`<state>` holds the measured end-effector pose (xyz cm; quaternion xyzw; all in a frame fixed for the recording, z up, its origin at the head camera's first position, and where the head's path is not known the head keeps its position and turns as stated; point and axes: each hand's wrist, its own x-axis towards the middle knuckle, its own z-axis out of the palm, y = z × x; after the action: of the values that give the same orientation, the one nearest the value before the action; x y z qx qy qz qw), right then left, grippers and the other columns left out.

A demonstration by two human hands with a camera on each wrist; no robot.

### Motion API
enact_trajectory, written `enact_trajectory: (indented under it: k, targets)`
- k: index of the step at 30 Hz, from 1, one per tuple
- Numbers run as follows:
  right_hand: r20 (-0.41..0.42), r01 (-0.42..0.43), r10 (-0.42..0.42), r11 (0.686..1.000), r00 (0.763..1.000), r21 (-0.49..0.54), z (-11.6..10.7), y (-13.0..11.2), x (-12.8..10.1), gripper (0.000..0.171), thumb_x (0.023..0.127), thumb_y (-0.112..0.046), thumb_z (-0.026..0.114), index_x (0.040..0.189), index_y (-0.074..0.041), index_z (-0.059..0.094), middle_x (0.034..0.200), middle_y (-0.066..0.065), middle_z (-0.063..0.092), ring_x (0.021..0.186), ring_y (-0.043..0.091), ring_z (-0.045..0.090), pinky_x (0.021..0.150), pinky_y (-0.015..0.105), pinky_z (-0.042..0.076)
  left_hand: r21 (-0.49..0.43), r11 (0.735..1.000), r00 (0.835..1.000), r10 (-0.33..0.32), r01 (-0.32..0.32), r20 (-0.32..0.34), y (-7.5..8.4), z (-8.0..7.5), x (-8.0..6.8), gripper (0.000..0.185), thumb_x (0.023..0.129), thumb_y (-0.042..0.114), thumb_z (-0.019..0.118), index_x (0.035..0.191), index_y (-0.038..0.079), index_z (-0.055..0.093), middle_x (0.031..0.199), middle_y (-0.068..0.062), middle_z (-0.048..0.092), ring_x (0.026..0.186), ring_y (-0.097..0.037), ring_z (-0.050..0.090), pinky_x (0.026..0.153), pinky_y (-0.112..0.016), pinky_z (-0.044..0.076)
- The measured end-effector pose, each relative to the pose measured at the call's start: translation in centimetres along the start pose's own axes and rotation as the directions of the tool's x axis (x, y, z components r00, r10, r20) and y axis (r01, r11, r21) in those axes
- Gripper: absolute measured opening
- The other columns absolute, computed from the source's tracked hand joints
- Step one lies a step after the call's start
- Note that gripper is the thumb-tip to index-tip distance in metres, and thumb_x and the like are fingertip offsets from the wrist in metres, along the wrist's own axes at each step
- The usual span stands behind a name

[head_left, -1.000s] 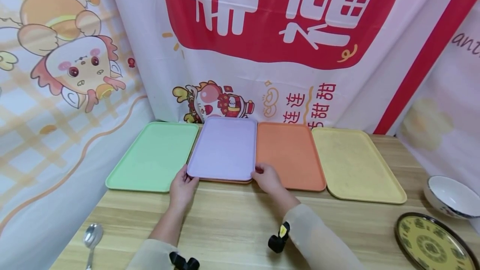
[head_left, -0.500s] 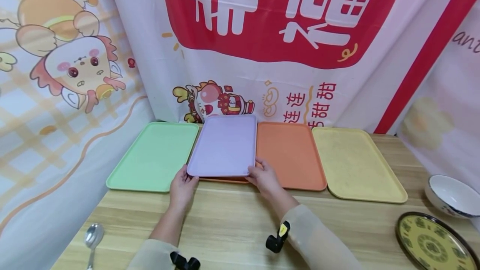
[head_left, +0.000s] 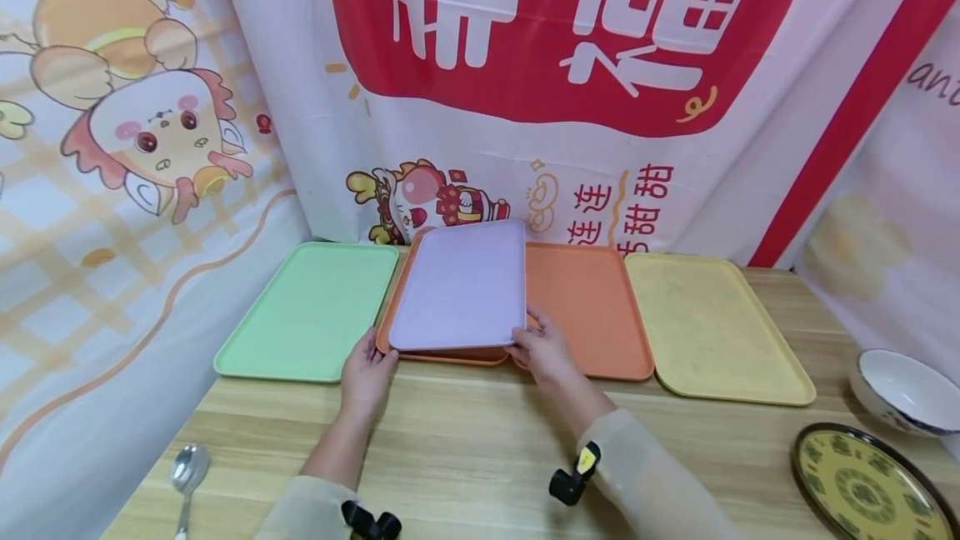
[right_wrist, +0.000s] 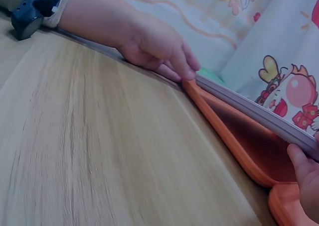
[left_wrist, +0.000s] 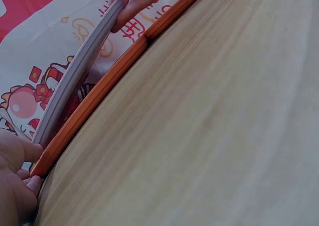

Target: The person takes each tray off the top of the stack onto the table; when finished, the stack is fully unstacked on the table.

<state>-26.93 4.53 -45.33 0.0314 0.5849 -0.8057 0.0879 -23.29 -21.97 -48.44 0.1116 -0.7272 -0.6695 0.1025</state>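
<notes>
A lavender tray (head_left: 461,286) lies on top of an orange tray (head_left: 442,354) at the table's back. My right hand (head_left: 531,346) pinches the lavender tray's near right corner and holds that side raised off the orange tray. My left hand (head_left: 369,363) grips the near left corner, where both trays meet. In the left wrist view the lavender tray's edge (left_wrist: 79,71) slants up from my left hand (left_wrist: 15,181) away from the orange rim (left_wrist: 94,99). The right wrist view shows the gap between the lavender edge (right_wrist: 254,111) and the orange tray (right_wrist: 234,141), with my right hand (right_wrist: 304,171) at its end.
A green tray (head_left: 315,307) lies to the left; a second orange tray (head_left: 592,307) and a yellow tray (head_left: 712,323) lie to the right. A spoon (head_left: 186,473) is at the front left. A white bowl (head_left: 903,394) and a patterned plate (head_left: 862,486) sit at the right. Printed cloth hangs behind.
The lavender tray's right side has risen and swung to the right, uncovering the orange tray's left rim. My right hand moved up and right with it; the left hand stayed.
</notes>
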Motion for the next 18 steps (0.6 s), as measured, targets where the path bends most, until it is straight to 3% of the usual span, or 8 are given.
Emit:
enact_trajectory:
  k: [9, 13, 18]
  targets:
    - [0.038, 0.017, -0.017, 1.000, 0.999, 0.002, -4.3, -2.9, -2.0, 0.060, 0.097, 0.008, 0.042, 0.153, 0.004, 0.019, 0.087, -0.003, 0.063, 0.077, 0.004, 0.065, 0.072, 0.016, 0.059, 0.122, 0.992, 1.000, -0.016, 0.017, -0.012, 0.0, 0.3, 0.2, 0.062, 0.098, 0.004, 0.052, 0.152, -0.007, 0.023, 0.156, -0.027, 0.030, 0.144, -0.039, 0.034, 0.118, -0.041, 0.037]
    - [0.074, 0.024, -0.023, 1.000, 0.997, -0.007, -6.4, -4.3, -3.1, 0.062, 0.098, 0.007, 0.040, 0.154, 0.003, 0.015, 0.079, -0.009, 0.065, 0.073, 0.002, 0.064, 0.070, 0.014, 0.057, 0.135, 0.991, 1.000, -0.017, 0.019, -0.014, 0.1, 0.4, 0.1, 0.062, 0.098, 0.004, 0.052, 0.152, -0.007, 0.024, 0.156, -0.027, 0.030, 0.143, -0.038, 0.035, 0.117, -0.041, 0.038]
    - [0.020, 0.040, -0.039, 0.997, 0.999, -0.069, -9.4, -6.3, -4.8, 0.064, 0.095, 0.007, 0.042, 0.154, 0.004, 0.017, 0.083, -0.010, 0.064, 0.075, 0.002, 0.063, 0.070, 0.015, 0.057, 0.132, 0.991, 1.000, -0.020, 0.021, -0.008, 0.2, 0.4, -0.1, 0.062, 0.098, 0.002, 0.052, 0.151, -0.007, 0.023, 0.155, -0.027, 0.030, 0.144, -0.038, 0.034, 0.118, -0.041, 0.037]
